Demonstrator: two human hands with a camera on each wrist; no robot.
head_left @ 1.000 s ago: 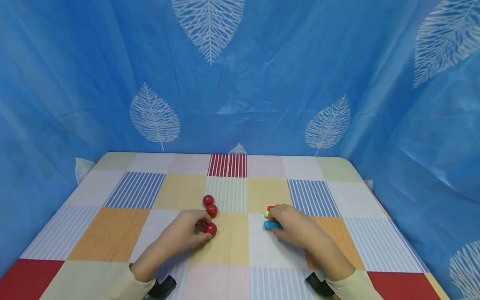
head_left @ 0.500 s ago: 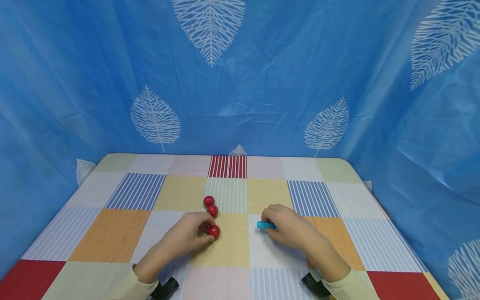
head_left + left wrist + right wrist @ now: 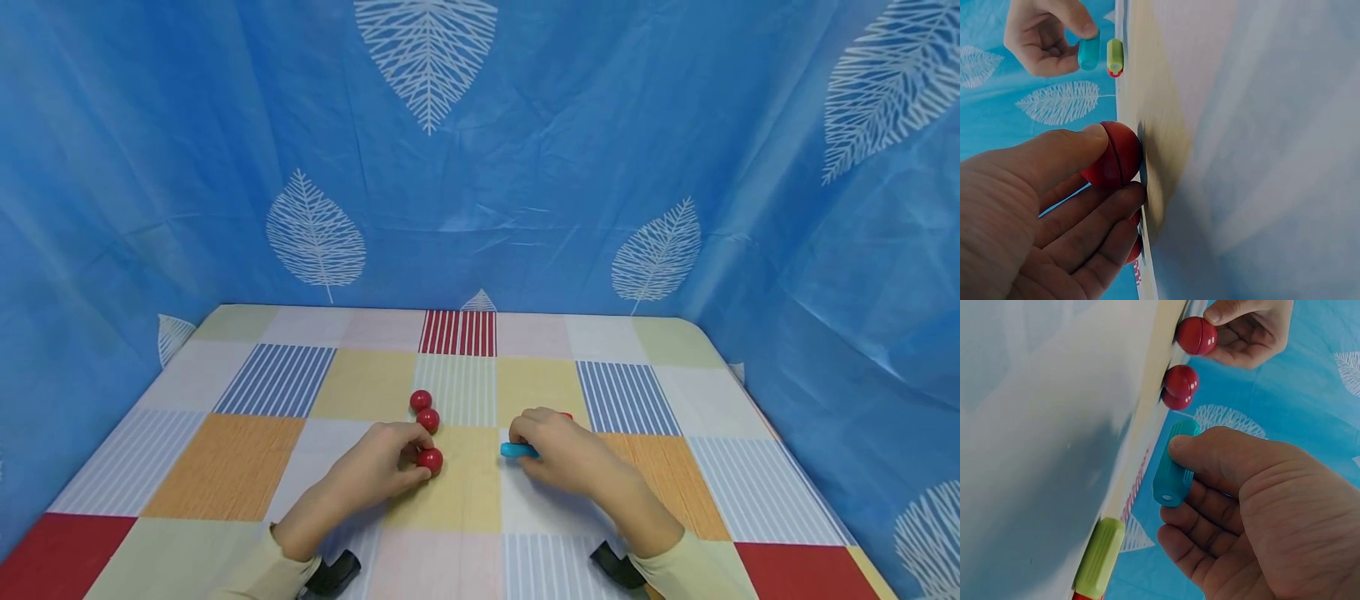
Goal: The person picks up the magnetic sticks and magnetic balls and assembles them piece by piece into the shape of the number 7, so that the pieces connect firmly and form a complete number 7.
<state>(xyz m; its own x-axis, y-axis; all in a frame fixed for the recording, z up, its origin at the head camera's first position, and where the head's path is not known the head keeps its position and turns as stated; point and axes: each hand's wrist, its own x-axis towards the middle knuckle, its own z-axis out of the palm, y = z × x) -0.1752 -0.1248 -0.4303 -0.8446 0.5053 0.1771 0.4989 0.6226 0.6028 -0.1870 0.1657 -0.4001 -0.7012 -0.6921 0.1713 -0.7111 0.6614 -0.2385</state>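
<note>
My left hand (image 3: 382, 458) pinches a glossy red ball (image 3: 1124, 156) with a dark seam between thumb and fingers, right at the tablecloth. Two more red balls, the nearer (image 3: 428, 419) and the farther (image 3: 421, 401), sit close together just beyond that hand. Between thumb and fingers of my right hand (image 3: 562, 450) is a blue ridged cylinder (image 3: 1174, 464) with a small hole in its end, held slightly above the cloth. A green ridged cylinder (image 3: 1100, 559) lies on the cloth near the right hand, hidden in the head view. A red piece (image 3: 567, 415) shows past the knuckles.
A patchwork-patterned tablecloth (image 3: 457, 500) covers the table. Blue curtains with white leaf prints (image 3: 480, 167) hang behind it and at both sides. Dark wrist devices, left (image 3: 333, 573) and right (image 3: 617, 567), sit beneath the wrists.
My right hand has moved left with the blue cylinder, and the green cylinder is now hidden behind it in the head view. The left hand has shifted slightly right with its ball.
</note>
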